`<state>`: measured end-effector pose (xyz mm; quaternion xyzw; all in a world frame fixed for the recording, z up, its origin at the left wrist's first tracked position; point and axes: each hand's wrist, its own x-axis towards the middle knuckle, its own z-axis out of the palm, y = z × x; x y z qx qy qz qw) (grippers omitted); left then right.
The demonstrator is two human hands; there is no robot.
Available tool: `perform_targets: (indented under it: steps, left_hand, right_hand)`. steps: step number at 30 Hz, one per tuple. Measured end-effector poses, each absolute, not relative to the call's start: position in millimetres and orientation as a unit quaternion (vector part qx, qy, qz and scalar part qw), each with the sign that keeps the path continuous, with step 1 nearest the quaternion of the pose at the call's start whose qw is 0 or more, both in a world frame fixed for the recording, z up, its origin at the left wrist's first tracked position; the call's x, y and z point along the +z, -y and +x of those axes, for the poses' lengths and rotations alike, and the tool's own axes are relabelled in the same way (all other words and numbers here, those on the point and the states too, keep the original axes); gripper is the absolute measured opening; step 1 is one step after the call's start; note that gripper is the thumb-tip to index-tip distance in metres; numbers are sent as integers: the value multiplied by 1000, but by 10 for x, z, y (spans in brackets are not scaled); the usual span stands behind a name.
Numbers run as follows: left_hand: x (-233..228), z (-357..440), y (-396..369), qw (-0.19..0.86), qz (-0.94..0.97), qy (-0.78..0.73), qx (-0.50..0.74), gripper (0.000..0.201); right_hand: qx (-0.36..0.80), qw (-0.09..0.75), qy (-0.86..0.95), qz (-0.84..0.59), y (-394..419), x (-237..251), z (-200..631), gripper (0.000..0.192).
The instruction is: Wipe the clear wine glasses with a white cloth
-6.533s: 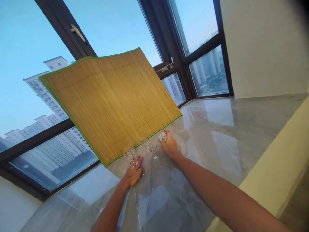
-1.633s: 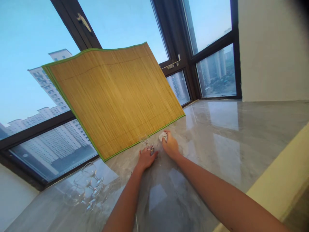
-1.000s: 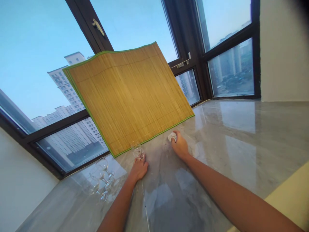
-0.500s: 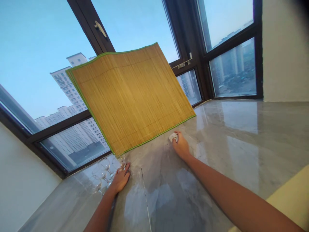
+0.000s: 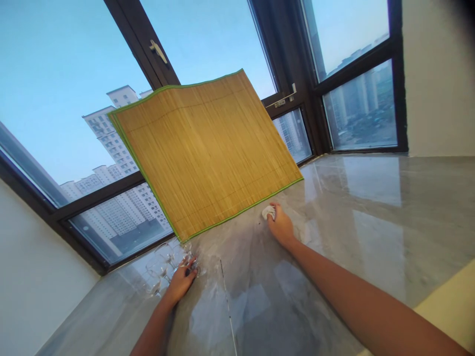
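My left hand [image 5: 180, 283] is at the group of clear stemmed wine glasses [image 5: 163, 271] on the left of the stone sill. Its fingers curl around the nearest wine glass [image 5: 189, 261], whose outline is hard to make out. My right hand [image 5: 281, 225] is closed on a crumpled white cloth [image 5: 267, 212], pressed against the sill just in front of the mat's lower edge. Leaning against the window, a bamboo mat [image 5: 211, 153] with green edging stands tilted behind both hands.
The polished grey marble sill [image 5: 356, 217] reaches to the dark window frames [image 5: 315, 118]. A dark joint line [image 5: 226, 296] runs across it between my arms. A pale yellow surface [image 5: 452, 306] lies at the lower right.
My left hand's fingers have bent around the nearest glass, and the glasses look shifted slightly. My right hand keeps the cloth at nearly the same spot. The view has shifted slightly.
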<state>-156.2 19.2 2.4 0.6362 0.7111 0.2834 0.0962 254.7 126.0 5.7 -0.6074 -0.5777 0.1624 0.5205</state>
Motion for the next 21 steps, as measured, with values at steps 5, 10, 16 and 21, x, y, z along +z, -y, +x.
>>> perform_targets:
  steps: [5, 10, 16, 21]
  left_hand:
    - [26, -1622, -181, 97, 623, -719, 292, 67]
    - [52, -1645, -159, 100, 620, -719, 297, 59]
    - [167, -1526, -90, 112, 581, -726, 351, 45]
    - [118, -1336, 114, 119, 501, -762, 392, 33]
  right_hand:
    - [161, 522, 580, -604, -1260, 52, 2548, 43]
    - [158, 522, 583, -602, -1250, 55, 2553, 43]
    - [158, 520, 586, -601, -1253, 47, 2543, 43]
    - [150, 531, 589, -590, -1258, 39, 2541, 42]
